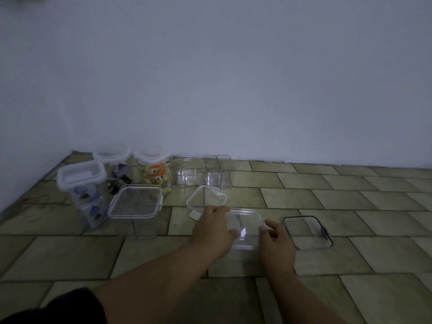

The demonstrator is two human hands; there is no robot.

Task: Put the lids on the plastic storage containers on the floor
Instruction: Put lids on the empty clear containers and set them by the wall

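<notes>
A clear rectangular lid [245,226] is held between both hands just above the floor. My left hand [214,228] grips its left edge with fingers curled over the top. My right hand [275,239] pinches its right edge. Another clear lid [207,199] lies tilted just behind it. To the right a dark-rimmed lid [307,232] lies flat on the tiles. A tall clear container [135,206] with its lid on stands to the left. Two open clear containers [187,171] [218,170] stand by the wall.
Three filled containers with white lids [80,177] [112,157] [153,160] stand in the left corner. A blue-grey wall [233,78] runs along the back. The tiled floor [362,195] stretches to the right.
</notes>
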